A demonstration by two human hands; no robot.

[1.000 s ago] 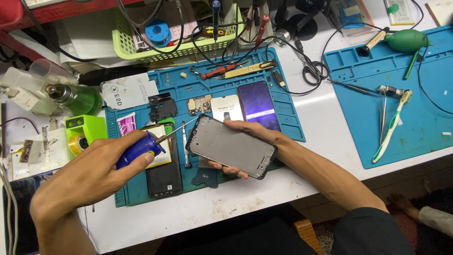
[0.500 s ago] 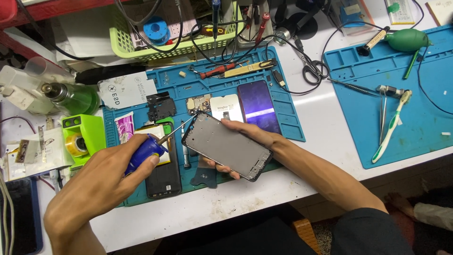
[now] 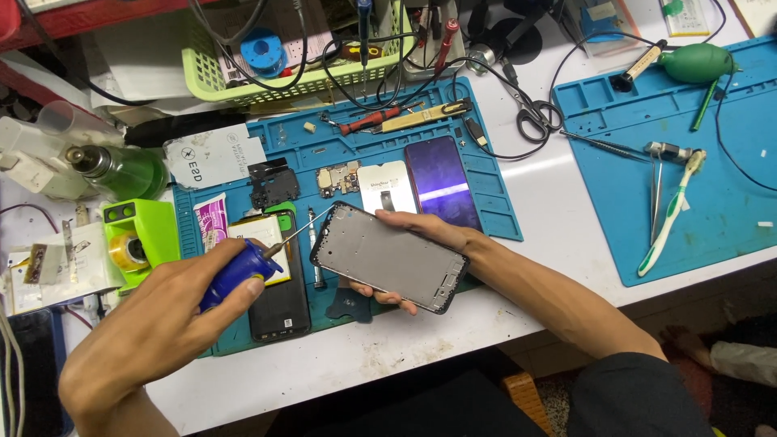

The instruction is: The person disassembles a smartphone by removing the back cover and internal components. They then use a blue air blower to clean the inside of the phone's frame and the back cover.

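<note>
**Phone frame held, screwdriver at its corner**

Blue mat (image 3: 494, 206) on table. Right hand (image 3: 421, 243) grips grey phone frame (image 3: 388, 257) from beneath, above mat's front edge. Left hand (image 3: 174, 311) closed around blue screwdriver (image 3: 243, 271), tip touching frame's top-left corner.

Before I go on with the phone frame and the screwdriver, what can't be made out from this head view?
- Screwdriver tip at the phone frame corner: too small to tell if it touches.
- Blue screwdriver handle: mostly wrapped by the left hand.
- Frame's underside: faces away, and the right hand covers part of it.
- Right fingers: mostly hidden behind the frame.
- Dark phone beside the blue mat: partly behind the left hand.
</note>
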